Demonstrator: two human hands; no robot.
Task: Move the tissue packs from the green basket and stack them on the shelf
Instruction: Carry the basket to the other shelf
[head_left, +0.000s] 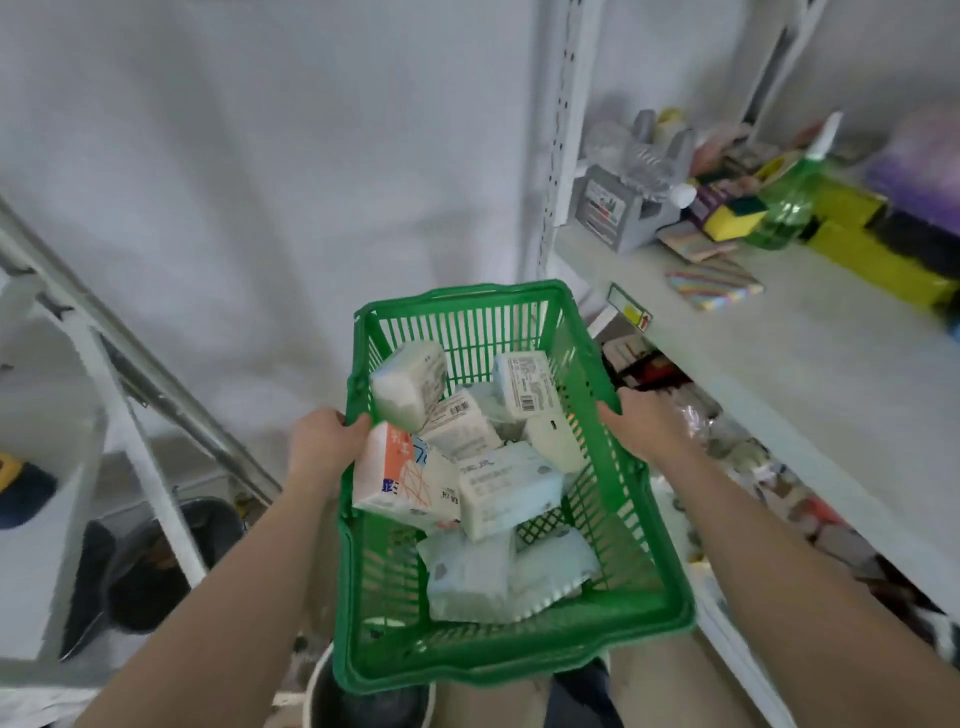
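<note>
Both forearms bare, no sleeves; left hand (324, 441), right hand (644, 426) ungloved.

The goods on the shelf (779, 332) are blurred, and the right edge cuts them off. In the green basket (519, 670) the lower tissue packs (483, 582) lie half hidden under others, their print unreadable.

green slatted basket (488, 660) holds roughly eight jumbled tissue packs (506, 486), mostly pale; white shelf (810, 364) just right.
</note>
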